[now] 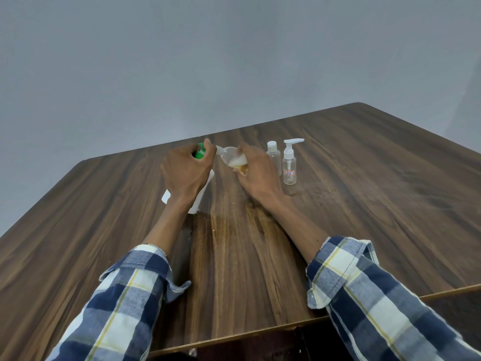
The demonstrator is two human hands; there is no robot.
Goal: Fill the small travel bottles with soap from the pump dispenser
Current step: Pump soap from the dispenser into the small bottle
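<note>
My left hand [186, 170] rests on top of the green pump head [200, 151] of a white soap dispenser [201, 194], most of which is hidden behind the hand. My right hand [256, 173] grips a small clear travel bottle [231, 157], tilted with its open neck against the pump spout. Amber soap and white foam lie in the bottle's lower part.
Two more small clear bottles stand just right of my right hand: one with a flat white cap [273, 155] and one with a white pump top and a red-edged label [289, 165]. The wooden table [364, 204] ends at a near edge below my sleeves; a grey wall stands behind.
</note>
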